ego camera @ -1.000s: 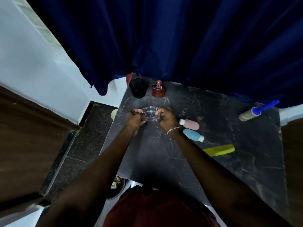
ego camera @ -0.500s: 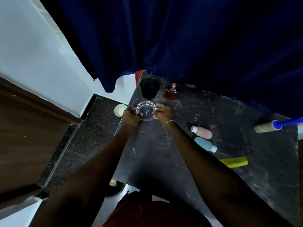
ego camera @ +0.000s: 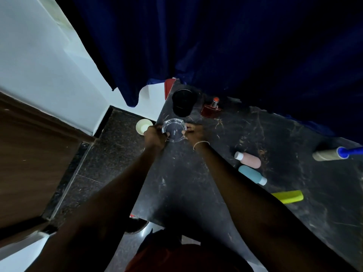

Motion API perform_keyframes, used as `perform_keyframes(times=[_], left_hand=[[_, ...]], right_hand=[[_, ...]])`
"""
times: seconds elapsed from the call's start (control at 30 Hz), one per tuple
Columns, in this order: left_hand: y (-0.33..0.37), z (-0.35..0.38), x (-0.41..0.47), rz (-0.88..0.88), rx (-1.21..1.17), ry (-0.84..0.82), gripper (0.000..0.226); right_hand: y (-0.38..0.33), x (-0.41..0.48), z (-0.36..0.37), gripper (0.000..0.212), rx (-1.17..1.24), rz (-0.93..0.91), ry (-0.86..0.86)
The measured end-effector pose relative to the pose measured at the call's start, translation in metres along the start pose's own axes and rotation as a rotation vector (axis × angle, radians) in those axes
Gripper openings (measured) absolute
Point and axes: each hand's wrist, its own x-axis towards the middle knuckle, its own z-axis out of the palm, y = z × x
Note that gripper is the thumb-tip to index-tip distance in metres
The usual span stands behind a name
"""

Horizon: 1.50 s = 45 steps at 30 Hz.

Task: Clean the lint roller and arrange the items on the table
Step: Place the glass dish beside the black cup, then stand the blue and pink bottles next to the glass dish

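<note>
Glass dish (ego camera: 174, 130): clasped at its rim between left hand (ego camera: 155, 135) and right hand (ego camera: 195, 132), near the table's (ego camera: 196, 183) left edge, just before a black cup (ego camera: 183, 103). Red bottle (ego camera: 212, 108): beside cup. Pink bottle (ego camera: 248, 159), blue bottle (ego camera: 252, 174), green comb (ego camera: 287, 196): lying right of centre. Lint roller (ego camera: 332, 155): lying at far right, untouched.

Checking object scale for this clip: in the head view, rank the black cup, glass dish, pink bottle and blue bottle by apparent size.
1. black cup
2. glass dish, held by left hand and right hand
3. blue bottle and pink bottle: alike, not ranked

The wide-angle lens makes all this approximate.
</note>
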Motion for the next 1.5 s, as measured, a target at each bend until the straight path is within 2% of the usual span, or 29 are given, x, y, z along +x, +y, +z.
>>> perform_keyframes(times=[0.37, 0.67, 0.77, 0.87, 0.97, 1.0, 1.03, 1.07, 1.1, 1.17, 1.2, 1.27, 1.37, 1.5], left_hand=[[-0.005, 0.005, 0.014, -0.003, 0.030, -0.023, 0.031], [-0.009, 0.004, 0.017, -0.017, 0.025, -0.035, 0.030], [-0.008, 0.003, 0.015, 0.007, 0.090, -0.031, 0.032], [-0.008, 0.002, 0.011, 0.003, 0.075, -0.031, 0.032], [-0.010, -0.002, 0.005, 0.043, 0.120, -0.025, 0.030], [-0.011, -0.004, 0.003, 0.058, 0.155, -0.014, 0.029], [-0.014, -0.007, 0.001, 0.080, 0.183, -0.005, 0.029], [-0.017, -0.010, -0.003, 0.118, 0.210, 0.007, 0.029], [-0.020, -0.011, -0.008, 0.175, 0.250, 0.022, 0.029], [-0.028, -0.013, -0.018, 0.314, 0.364, 0.037, 0.032], [-0.032, -0.013, -0.024, 0.383, 0.423, 0.035, 0.037], [-0.038, -0.013, -0.036, 0.507, 0.474, 0.044, 0.045], [-0.044, -0.002, -0.057, 0.659, 0.550, 0.032, 0.053], [-0.034, 0.030, -0.090, 0.755, 0.692, -0.094, 0.059]], right_hand=[[0.001, 0.005, 0.003, 0.036, -0.059, 0.002, 0.035], [0.000, 0.004, 0.007, 0.038, -0.015, 0.057, 0.011], [0.001, 0.007, 0.006, 0.038, -0.012, 0.061, -0.007], [-0.003, 0.003, 0.004, 0.038, -0.047, 0.059, -0.028], [0.001, -0.001, 0.002, 0.039, -0.139, -0.021, -0.012], [-0.001, -0.006, 0.001, 0.033, -0.195, -0.038, 0.011], [0.003, -0.007, 0.001, 0.016, -0.216, -0.065, 0.031], [0.005, -0.012, 0.000, 0.008, -0.265, -0.105, 0.035], [0.010, -0.015, -0.002, 0.020, -0.314, -0.152, 0.053], [0.017, -0.027, -0.010, 0.011, -0.467, -0.185, 0.031], [0.020, -0.033, -0.016, 0.032, -0.527, -0.178, 0.025], [0.030, -0.046, -0.027, 0.048, -0.554, -0.209, 0.043], [0.053, -0.069, -0.051, 0.049, -0.541, -0.280, 0.114], [0.084, -0.098, -0.093, 0.047, -0.617, -0.390, 0.246]])
